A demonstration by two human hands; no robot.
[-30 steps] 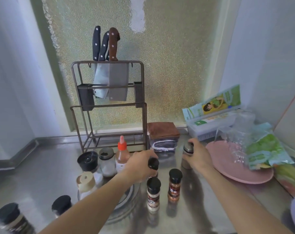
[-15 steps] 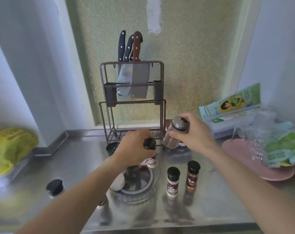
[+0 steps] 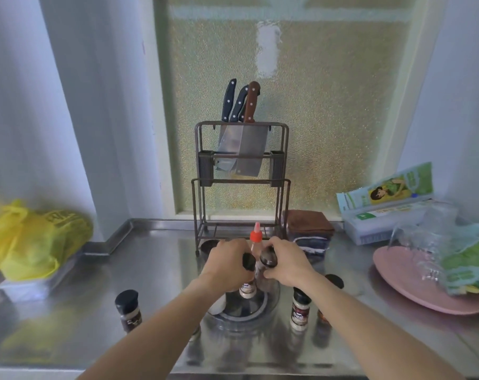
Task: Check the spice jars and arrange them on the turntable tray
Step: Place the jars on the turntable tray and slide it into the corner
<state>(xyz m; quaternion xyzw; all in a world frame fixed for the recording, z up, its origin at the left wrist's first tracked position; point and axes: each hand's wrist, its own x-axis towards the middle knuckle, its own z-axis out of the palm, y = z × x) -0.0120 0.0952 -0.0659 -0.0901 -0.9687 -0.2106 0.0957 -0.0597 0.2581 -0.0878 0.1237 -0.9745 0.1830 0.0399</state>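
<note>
Spice jars were being set on the turntable tray (image 3: 271, 298) at the counter's (image 3: 156, 272) centre: the left hand (image 3: 228, 263) had its grip closed round a black-capped jar (image 3: 248, 281) and the right hand (image 3: 286, 263) its grip closed round a darker jar (image 3: 267, 266), side by side just above the tray. Small, rigid and probably light, with smooth, likely slippery walls, they seemed best held at the body just under the cap. Three more jars waited on the counter, one (image 3: 128, 309) at 9 o'clock of the tray, two (image 3: 300, 308) at 3 o'clock.
</note>
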